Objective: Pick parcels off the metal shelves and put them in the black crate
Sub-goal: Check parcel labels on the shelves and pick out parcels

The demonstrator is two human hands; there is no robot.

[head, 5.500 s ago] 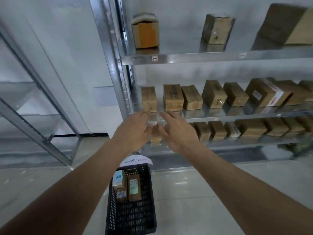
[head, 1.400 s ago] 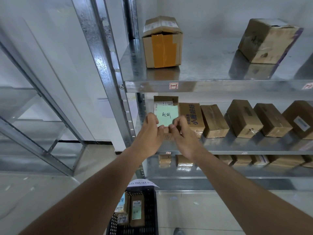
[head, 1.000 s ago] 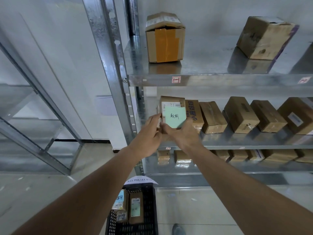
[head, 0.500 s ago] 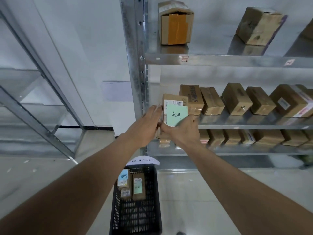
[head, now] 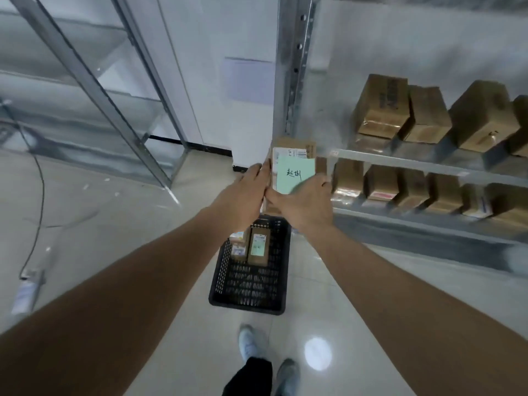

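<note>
Above the black crate (head: 248,292), between both hands, held upright: a small cardboard parcel (head: 294,148) with a white shipping label and a pale green note (head: 293,174) bearing handwritten characters on its front. Pressed against the parcel's left edge, the left hand (head: 243,197), fingers straight and flat along the side. Wrapped round the lower right corner, the right hand (head: 305,204), fingers curled over the bottom of the green note, thumb meeting the left hand beneath. Clear of the shelf edge and in front of the upright post (head: 291,67) of the metal shelves (head: 414,160).

Down on the pale tiled floor (head: 114,224), the crate standing lengthwise, with a few labelled parcels (head: 258,250) packed at its far end (exact count hard to tell, partly hidden by the left wrist) and bare mesh bottom nearer the feet. Just behind the crate, two grey shoes (head: 268,358) and a dark trouser leg.

Off to the right, rows of brown cardboard boxes (head: 383,110) on two shelf levels, standing side by side. Off to the left, a second metal rack (head: 85,81) with bare shelves, and a thin cable (head: 38,195) trailing across the floor (blurred).
</note>
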